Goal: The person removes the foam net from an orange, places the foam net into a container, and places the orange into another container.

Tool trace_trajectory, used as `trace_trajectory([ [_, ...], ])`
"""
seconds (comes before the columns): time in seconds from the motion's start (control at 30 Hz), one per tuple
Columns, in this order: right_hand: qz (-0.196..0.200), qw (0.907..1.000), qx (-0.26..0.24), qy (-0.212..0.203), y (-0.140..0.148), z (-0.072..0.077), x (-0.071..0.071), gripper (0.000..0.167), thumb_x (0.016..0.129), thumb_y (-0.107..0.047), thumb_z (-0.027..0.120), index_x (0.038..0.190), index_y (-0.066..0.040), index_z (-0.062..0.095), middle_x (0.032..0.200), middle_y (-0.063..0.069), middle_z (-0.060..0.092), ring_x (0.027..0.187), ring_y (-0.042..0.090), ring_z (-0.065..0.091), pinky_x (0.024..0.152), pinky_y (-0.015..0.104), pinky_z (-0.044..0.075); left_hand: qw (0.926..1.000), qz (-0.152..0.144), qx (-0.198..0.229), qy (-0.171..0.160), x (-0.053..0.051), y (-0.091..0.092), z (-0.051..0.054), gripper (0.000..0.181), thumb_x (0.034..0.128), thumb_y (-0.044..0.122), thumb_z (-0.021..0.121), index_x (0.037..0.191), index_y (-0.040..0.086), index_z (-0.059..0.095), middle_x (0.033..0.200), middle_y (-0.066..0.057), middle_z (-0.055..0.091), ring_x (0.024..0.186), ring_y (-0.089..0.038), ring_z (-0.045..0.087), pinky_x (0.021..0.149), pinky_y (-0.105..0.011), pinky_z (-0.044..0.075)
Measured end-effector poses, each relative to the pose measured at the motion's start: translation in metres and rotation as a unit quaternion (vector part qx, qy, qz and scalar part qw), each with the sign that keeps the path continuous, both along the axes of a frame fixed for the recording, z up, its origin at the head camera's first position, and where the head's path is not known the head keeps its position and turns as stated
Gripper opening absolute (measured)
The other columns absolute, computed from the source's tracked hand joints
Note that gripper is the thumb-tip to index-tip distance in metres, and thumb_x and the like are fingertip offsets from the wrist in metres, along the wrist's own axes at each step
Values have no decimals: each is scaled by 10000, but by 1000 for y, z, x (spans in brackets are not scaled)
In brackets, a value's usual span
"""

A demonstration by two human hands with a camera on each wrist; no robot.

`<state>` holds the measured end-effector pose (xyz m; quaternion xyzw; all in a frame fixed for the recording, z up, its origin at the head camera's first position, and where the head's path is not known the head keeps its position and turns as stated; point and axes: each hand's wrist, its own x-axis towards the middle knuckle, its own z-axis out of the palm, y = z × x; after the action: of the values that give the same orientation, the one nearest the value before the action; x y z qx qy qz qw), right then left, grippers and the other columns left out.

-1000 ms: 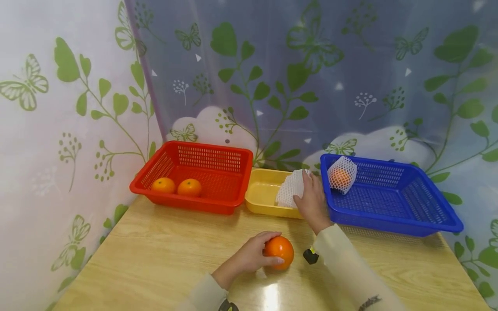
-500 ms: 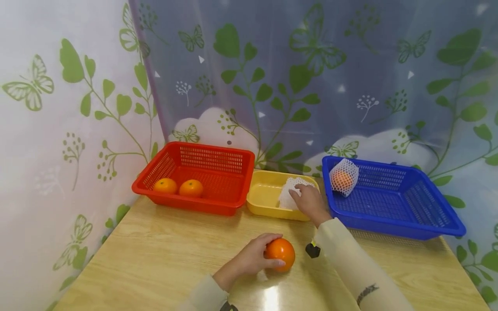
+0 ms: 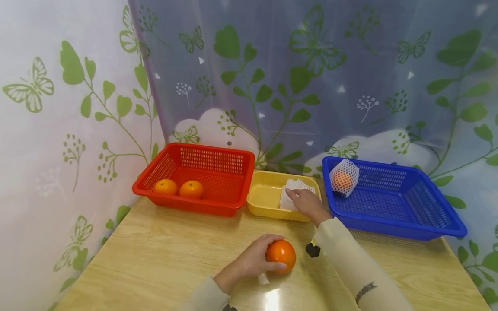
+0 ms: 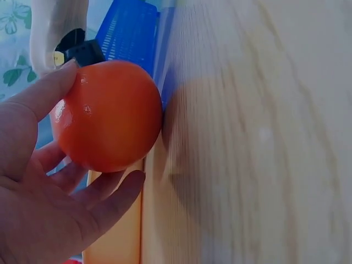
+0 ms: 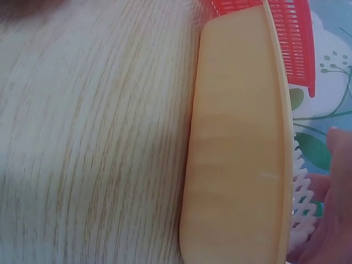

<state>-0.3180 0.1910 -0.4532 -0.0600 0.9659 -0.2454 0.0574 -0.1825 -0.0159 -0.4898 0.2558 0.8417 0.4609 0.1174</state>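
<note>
My left hand (image 3: pixel 254 257) holds a shiny orange (image 3: pixel 281 256) low over the wooden table, its thumb and fingers curved round the fruit. In the left wrist view the same orange (image 4: pixel 113 115) sits between thumb and fingers. My right hand (image 3: pixel 309 203) reaches into the yellow tray (image 3: pixel 262 211), its fingers on white foam net sleeves (image 3: pixel 287 199) at the tray's right end. In the right wrist view that hand (image 5: pixel 335 209) shows at the right edge, its fingertips partly hidden behind the net (image 5: pixel 301 203).
Left of the tray stands a red basket (image 3: pixel 218 207) with two oranges (image 3: pixel 191 189) in it. To the right a blue basket (image 3: pixel 404 226) holds a fruit in a foam net (image 3: pixel 344 179). A patterned curtain (image 3: pixel 272 86) hangs behind the table (image 3: pixel 163 259).
The foam net in the tray, standing taller against my right hand earlier, now lies lower under its fingers. My right hand has shifted slightly down. The left hand keeps the orange almost in place.
</note>
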Motion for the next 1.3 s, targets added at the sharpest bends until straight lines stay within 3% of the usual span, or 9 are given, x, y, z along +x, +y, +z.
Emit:
trace_trajectory([
  [0.2,148,9997,175,-115,-1,-1,2,697,1025,-548,262,1390,-4,499,1408,231,484,1314,415,411,1116,547,272,9998,-90,94,122,6,4,-5,628,770,330,832,1289,175,514,1327,-29,484,1168,-159,499,996,-375,432],
  [0.37,250,9991,188,275,-2,3,2,638,1032,-498,321,1379,8,497,1375,236,514,1278,412,455,1091,544,317,9995,-157,174,195,7,5,-5,612,774,301,832,1256,195,469,1244,4,530,1108,-124,525,952,-338,450],
  [0.5,72,9981,131,604,-5,7,4,589,1022,-472,399,1358,5,481,1320,251,548,1201,417,512,1033,550,384,9995,-182,26,275,6,6,-5,704,777,308,830,1351,181,443,1315,-4,529,1157,-131,521,993,-355,439],
  [0.63,-27,9961,85,875,-8,11,5,559,1014,-435,452,1380,-13,448,1345,250,526,1212,429,495,1032,570,373,9994,-210,-123,262,7,7,-5,750,776,333,827,1406,162,458,1395,-23,485,1213,-166,498,1021,-389,424],
  [0.83,666,9908,-420,1098,-20,17,7,592,1009,-370,494,1491,-57,351,1488,203,395,1354,405,364,1101,595,262,9990,-390,-122,173,8,3,-5,714,774,357,825,1384,166,506,1365,7,494,1181,-131,498,993,-352,433],
  [0.93,1169,9842,-678,1141,-29,20,10,603,1010,-366,501,1513,-89,319,1524,177,348,1386,381,324,1116,588,242,9979,-618,-130,123,7,-4,1,699,775,346,826,1374,160,516,1342,28,516,1176,-105,493,998,-318,424],
  [1.07,1631,9744,-835,1304,-41,25,14,604,1007,-378,507,1522,-125,316,1537,157,330,1400,367,307,1116,590,242,9928,-1173,-160,-190,3,-19,14,647,790,295,815,1347,145,525,1287,57,559,1098,-66,528,953,-267,439],
  [1.2,1956,9670,-740,1452,-54,25,17,605,1000,-374,523,1520,-133,327,1546,157,313,1408,374,289,1103,611,248,9830,-1680,-297,-675,-3,-37,24,584,805,266,795,1313,154,531,1191,96,579,990,-34,560,873,-225,465],
  [1.3,2199,9629,-586,1450,-64,21,20,611,998,-377,526,1524,-145,321,1566,155,272,1421,399,245,1092,649,225,9722,-2034,-88,-1153,-9,-51,31,560,833,245,764,1322,134,516,1173,83,572,1002,-55,565,881,-234,477],
])
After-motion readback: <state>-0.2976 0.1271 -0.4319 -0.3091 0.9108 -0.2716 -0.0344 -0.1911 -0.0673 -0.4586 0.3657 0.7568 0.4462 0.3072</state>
